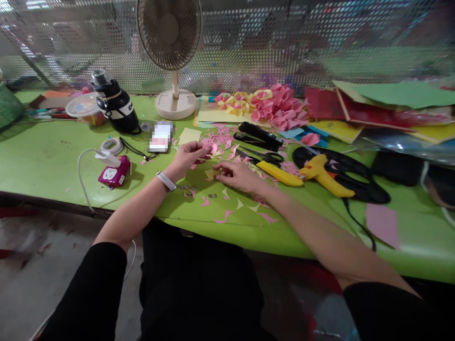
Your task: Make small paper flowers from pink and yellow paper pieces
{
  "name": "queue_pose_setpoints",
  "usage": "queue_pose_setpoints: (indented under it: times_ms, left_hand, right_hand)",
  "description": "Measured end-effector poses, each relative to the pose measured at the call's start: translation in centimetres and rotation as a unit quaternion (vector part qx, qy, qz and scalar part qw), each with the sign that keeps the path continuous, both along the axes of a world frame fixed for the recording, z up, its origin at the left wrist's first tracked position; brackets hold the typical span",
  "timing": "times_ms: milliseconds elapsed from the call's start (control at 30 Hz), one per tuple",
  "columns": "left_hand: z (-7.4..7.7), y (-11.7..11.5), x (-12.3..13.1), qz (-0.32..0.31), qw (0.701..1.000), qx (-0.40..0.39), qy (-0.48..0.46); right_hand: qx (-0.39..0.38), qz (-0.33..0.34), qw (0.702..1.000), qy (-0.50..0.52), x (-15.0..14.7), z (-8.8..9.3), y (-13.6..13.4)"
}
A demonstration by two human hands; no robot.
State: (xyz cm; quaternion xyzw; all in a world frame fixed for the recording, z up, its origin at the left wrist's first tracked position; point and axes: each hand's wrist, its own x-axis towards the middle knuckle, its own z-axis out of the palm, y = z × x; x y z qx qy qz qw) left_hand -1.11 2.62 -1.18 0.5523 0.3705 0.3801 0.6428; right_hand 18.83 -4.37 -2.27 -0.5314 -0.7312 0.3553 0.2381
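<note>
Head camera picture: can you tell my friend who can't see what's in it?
A person's left hand holds a small pink paper piece while the right hand touches a yellow paper piece on a green table. Around them lie pink paper scraps, scissors, a yellow glue gun and a fan.

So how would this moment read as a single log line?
left hand: pinching pink paper piece | right hand: fingertips on yellow paper piece | near: scissors, glue gun | surface: green table

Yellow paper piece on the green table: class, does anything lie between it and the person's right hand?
No. The right hand already has its fingertips on the yellow paper piece, with nothing visible between them. Pink scraps lie beside it; the left hand holds a pink piece just behind.
</note>
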Motion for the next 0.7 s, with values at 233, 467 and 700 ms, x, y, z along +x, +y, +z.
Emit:
queue_pose_setpoints:
  times_ms: [233, 467, 700]
  left_hand:
    - [0.6, -0.8, 0.2, -0.071, 0.997, 0.015, 0.012]
    - [-0.2, -1.6, 0.9, -0.091, 0.995, 0.012, 0.048]
    - [0.3, -2.6, 1.2, -0.035, 0.995, 0.091, 0.021]
  right_hand:
    - [0.045, -0.037, 0.996, 0.067, 2.1, 0.3, -0.3]
    - [0.095, -0.038, 0.986, 0.131, 2.1, 1.4, -1.1]
    - [0.048, -0.103, 0.966, 0.232, 1.7, 1.8, -1.6]
